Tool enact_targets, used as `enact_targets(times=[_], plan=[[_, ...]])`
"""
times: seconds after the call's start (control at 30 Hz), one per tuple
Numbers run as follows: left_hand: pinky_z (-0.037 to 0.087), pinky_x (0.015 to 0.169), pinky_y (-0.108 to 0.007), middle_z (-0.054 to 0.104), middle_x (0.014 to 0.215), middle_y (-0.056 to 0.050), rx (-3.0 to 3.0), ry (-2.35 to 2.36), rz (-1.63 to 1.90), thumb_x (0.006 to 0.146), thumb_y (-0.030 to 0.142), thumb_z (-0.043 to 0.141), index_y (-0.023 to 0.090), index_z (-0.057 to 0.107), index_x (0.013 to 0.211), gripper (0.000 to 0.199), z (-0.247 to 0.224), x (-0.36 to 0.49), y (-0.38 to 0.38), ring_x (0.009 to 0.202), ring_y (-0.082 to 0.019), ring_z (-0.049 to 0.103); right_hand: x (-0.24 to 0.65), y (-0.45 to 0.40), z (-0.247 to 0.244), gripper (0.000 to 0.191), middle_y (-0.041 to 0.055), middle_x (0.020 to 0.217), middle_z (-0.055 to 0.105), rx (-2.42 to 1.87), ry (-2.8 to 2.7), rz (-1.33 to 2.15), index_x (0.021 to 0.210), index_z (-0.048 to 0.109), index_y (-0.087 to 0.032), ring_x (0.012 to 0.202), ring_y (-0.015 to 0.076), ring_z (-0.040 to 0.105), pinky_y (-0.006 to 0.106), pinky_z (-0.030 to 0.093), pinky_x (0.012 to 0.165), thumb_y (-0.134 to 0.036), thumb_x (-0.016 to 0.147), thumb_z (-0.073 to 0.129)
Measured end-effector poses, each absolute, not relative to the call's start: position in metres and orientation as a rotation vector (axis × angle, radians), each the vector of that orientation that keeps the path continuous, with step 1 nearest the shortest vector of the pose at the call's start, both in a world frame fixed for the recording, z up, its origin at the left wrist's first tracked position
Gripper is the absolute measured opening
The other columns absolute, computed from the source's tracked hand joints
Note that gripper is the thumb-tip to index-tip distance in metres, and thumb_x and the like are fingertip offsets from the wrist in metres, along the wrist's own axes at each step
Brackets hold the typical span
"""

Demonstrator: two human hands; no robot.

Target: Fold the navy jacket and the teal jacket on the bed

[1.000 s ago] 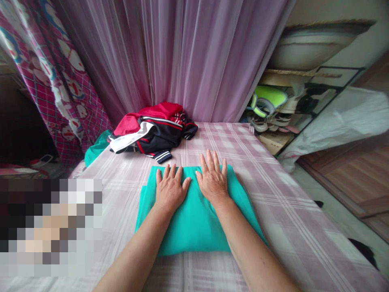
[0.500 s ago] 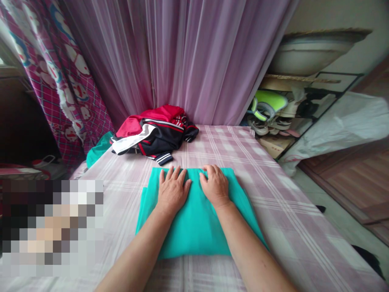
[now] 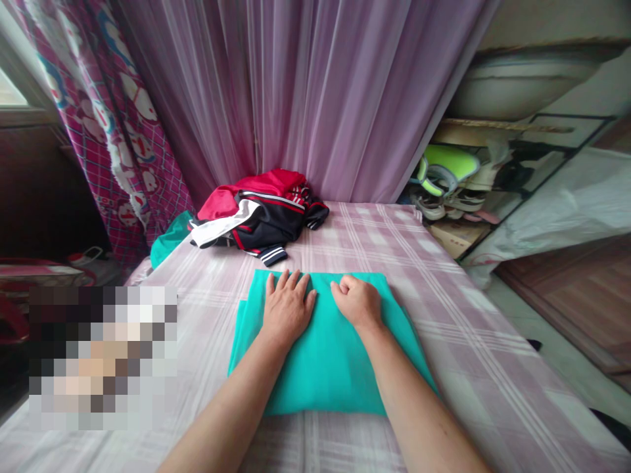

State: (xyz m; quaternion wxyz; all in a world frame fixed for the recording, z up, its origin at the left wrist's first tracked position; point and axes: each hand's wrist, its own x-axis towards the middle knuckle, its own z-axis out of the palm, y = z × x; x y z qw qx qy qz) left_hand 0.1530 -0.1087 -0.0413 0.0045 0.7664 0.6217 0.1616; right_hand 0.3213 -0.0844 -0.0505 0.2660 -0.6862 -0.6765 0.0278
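A folded turquoise cloth (image 3: 328,368) lies flat in front of me on a pink and white checked cover. My left hand (image 3: 288,305) rests on its upper left part, palm down with the fingers spread. On the upper right part of the cloth is my right hand (image 3: 359,301), its fingers curled into a fist with nothing visible in them. The two hands are apart, and both touch the top layer of the cloth near its far edge.
Beyond the cloth, a heap of red, black and white clothes (image 3: 271,217) lies on the checked cover (image 3: 473,368). Turquoise fabric (image 3: 170,240) hangs at the left edge. Purple curtains (image 3: 315,98) close off the back. A shelf with shoes and a green visor (image 3: 451,164) stands at right.
My right hand has gone from loosely bent fingers to a curled fist. My left hand stays spread on the cloth. The whole view has shifted slightly.
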Motion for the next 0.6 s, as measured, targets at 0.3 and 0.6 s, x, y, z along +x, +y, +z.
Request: enact_targets(times=[0.3, 0.6], plan=[[0.022, 0.121, -0.061, 0.055, 0.149, -0.007, 2.398, 1.945, 0.52, 0.101, 0.046, 0.039, 0.025, 0.055, 0.14, 0.048, -0.043, 0.153, -0.109, 0.144, -0.03, 0.04, 0.323, -0.084, -0.051, 0.043, -0.0036, 0.048, 0.043, -1.828, -1.787, 0.027, 0.051, 0.038, -0.022, 0.049, 0.0114, 0.029, 0.03, 0.018, 0.054, -0.037, 0.088, 0.052], [0.023, 0.121, -0.06, 0.056, 0.148, -0.008, 2.407, 1.945, 0.53, 0.101, 0.047, 0.037, 0.026, 0.056, 0.139, 0.048, -0.043, 0.153, -0.109, 0.144, -0.031, 0.041, 0.329, -0.084, -0.041, 0.036, 0.0125, 0.125, 0.069, -1.763, -1.983, -0.159, 0.117, 0.068, -0.019, 0.117, 0.0252, 0.057, 0.039, 0.035, 0.101, -0.039, 0.098, 0.045]])
